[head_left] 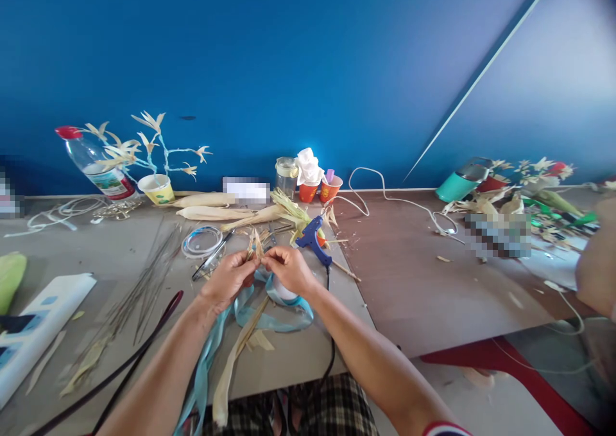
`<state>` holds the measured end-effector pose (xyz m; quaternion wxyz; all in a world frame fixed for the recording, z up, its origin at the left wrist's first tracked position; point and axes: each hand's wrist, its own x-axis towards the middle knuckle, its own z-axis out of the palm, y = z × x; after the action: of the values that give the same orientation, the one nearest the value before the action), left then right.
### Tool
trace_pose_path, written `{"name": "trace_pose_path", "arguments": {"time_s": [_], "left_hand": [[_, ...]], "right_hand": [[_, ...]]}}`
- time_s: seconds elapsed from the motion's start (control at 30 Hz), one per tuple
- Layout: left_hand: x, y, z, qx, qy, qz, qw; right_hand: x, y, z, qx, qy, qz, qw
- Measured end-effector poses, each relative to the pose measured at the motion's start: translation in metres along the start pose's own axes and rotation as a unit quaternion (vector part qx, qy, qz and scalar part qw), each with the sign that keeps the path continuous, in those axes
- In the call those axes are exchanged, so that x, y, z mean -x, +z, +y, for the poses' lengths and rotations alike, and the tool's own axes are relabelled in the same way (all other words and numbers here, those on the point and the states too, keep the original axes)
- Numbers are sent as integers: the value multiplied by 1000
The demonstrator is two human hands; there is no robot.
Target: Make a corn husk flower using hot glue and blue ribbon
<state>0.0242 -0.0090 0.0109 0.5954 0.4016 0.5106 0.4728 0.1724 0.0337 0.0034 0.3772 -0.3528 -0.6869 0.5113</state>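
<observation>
Just above the table, a small corn-husk flower (256,242) points upward between my hands. My left hand (231,277) is closed in a pinch on its base. From the other side, my right hand (290,268) pinches at the same base; its fingertips meet those of the left. Light-blue ribbon (279,323) loops beneath both hands, and a strand hangs past the table edge. Whether a finger also grips the ribbon is hidden. A dry husk strip (231,375) lies below the hands. Right of them rests a blue glue gun (312,240).
Behind stand a yellow paper cup (156,191) with husk flowers, a tilted plastic bottle (103,173), a glass jar (287,178) and red cups (309,192). Thin wires (144,282) lie left. A green tumbler (462,180) and another person's blurred arm (597,269) are right.
</observation>
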Motion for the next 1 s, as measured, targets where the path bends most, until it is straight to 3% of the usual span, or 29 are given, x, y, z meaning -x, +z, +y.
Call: {"name": "trace_pose_path", "arguments": {"time_s": [0.2, 0.4, 0.5, 0.67, 0.8, 1.0], "left_hand": [[5, -1, 2, -27, -8, -55, 998], [8, 0, 7, -44, 6, -69, 997], [8, -2, 9, -17, -1, -47, 999], [5, -5, 10, -15, -8, -26, 1000], [2, -5, 6, -35, -13, -11, 999], [-3, -6, 4, -52, 0, 54, 997]], "right_hand": [[1, -4, -7, -187, 110, -89, 972], [2, -9, -9, -274, 136, -122, 944], [0, -18, -14, -328, 122, -115, 930], [-5, -36, -19, -399, 87, -48, 911], [-9, -40, -16, -379, 47, 15, 924], [-10, -26, -6, -177, 4, 84, 981]]}}
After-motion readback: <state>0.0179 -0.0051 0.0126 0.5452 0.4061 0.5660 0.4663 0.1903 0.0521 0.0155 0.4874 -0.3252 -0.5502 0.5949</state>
